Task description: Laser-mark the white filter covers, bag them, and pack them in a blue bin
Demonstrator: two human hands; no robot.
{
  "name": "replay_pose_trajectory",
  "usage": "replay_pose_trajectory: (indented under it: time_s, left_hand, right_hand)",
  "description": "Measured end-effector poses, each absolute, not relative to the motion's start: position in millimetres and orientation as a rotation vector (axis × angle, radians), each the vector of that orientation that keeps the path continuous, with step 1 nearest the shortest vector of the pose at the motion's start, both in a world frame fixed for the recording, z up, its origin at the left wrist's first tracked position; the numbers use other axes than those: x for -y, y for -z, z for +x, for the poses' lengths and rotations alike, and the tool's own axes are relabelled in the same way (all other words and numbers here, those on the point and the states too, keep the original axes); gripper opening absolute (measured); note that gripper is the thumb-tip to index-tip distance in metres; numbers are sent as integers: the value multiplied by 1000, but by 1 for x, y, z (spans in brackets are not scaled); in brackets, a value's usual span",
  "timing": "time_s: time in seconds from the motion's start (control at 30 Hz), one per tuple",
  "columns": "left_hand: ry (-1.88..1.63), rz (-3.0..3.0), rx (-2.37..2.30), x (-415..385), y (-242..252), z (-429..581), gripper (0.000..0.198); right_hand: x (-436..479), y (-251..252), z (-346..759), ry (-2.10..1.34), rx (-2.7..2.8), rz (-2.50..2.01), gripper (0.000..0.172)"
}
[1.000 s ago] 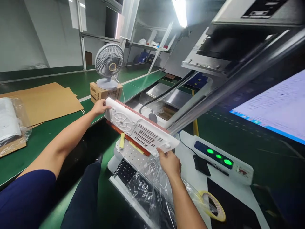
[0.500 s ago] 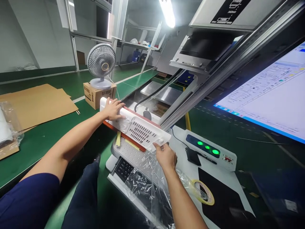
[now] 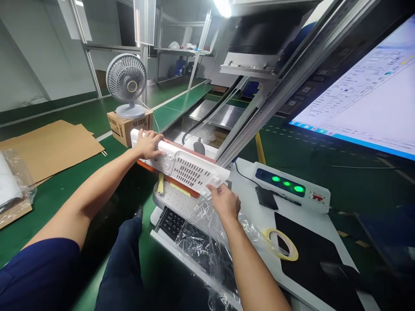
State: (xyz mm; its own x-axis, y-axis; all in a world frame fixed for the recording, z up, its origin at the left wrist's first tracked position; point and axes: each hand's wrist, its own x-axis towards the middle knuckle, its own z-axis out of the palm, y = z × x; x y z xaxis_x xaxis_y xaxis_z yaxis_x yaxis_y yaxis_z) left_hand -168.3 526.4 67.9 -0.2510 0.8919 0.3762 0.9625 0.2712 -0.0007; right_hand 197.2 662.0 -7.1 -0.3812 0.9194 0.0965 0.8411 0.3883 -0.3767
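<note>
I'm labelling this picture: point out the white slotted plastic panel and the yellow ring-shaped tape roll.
White slotted plastic panel (image 3: 189, 172), head view, slotted section.
Yellow ring-shaped tape roll (image 3: 293, 251), head view, right rim.

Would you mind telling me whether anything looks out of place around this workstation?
Yes: crumpled clear plastic film lies over the keyboard tray, partly covering its contents and trailing past its front edge, which looks untidy. The white vented panel shows no obvious damage.
</note>
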Motion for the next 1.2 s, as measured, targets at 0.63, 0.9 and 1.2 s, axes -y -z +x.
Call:
replay_pose_trajectory:
  time_s: [0.63, 0.9, 1.2]
  left_hand:
    - [241, -1654, 2343, -529, -77, -163, 83]
    - [293, -1684, 2337, -529, -77, -163, 84]
    - [244, -1663, 2348, -522, -79, -155, 84]
  right_hand:
    - [-655, -1, 194, -421, 2363, -1588, 47]
    - [-656, 1, 194, -443, 2366, -1568, 47]
    - [-657, -2, 193, -519, 2341, -1544, 45]
